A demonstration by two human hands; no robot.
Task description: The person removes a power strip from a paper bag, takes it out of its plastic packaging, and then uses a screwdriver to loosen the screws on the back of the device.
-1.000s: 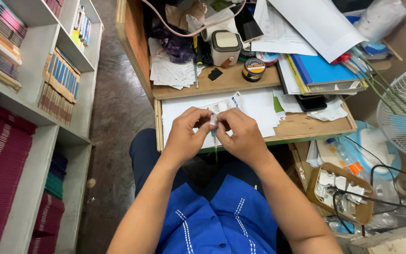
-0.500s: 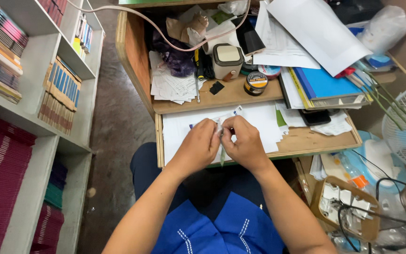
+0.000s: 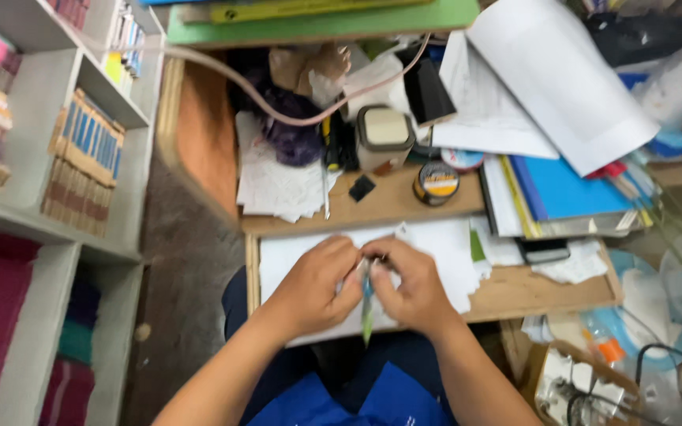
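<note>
Your left hand (image 3: pixel 313 288) and right hand (image 3: pixel 412 288) pinch a thin green strip (image 3: pixel 367 304) together over the paper (image 3: pixel 444 252): a fine fingertip step, so keep both grips steady.

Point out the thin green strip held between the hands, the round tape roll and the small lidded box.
green strip (image 3: pixel 367 315), head view, lower hanging part.
tape roll (image 3: pixel 436 182), head view, top face.
lidded box (image 3: pixel 384 130), head view, pale lid.

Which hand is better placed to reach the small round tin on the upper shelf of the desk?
Probably the right hand: the round tin lies almost straight beyond it. The left hand is further aside, and both pinch the thin green strip.
</note>
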